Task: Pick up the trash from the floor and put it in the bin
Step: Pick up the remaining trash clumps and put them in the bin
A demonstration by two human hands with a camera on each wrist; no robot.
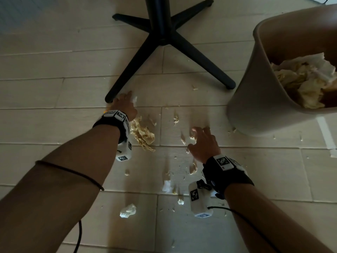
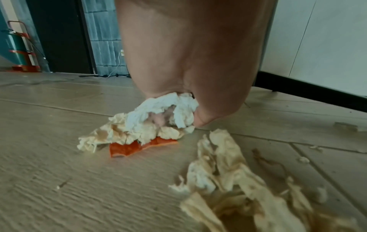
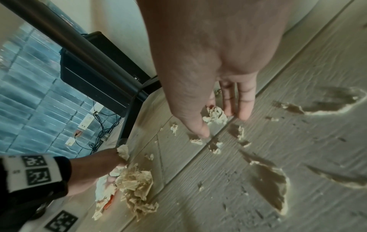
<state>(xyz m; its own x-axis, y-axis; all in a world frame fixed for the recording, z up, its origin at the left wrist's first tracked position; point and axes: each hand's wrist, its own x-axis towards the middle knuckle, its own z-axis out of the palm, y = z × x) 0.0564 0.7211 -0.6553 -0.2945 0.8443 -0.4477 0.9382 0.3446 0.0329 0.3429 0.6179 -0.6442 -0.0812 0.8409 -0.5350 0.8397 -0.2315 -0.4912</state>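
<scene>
My left hand (image 1: 127,100) is down at the floor beside a chair leg's end. Its fingers are curled around a white tissue wad (image 2: 164,113) that lies on stained tissue and an orange scrap (image 2: 127,149). A bigger crumpled stained tissue (image 1: 143,134) lies just right of that wrist. My right hand (image 1: 197,138) hovers low over small wet paper scraps, fingers (image 3: 245,102) straight and pointing down. One small scrap (image 3: 215,115) sits between thumb and fingers. The beige bin (image 1: 255,106) stands tilted at the right, crumpled paper (image 1: 306,81) inside.
A black chair base (image 1: 160,33) spreads its legs across the floor ahead, one leg ending at my left hand. More scraps dot the pale floorboards, among them a white wad (image 1: 128,210) and a flat piece (image 1: 167,186) near me. Wet smears (image 3: 272,180) mark the boards.
</scene>
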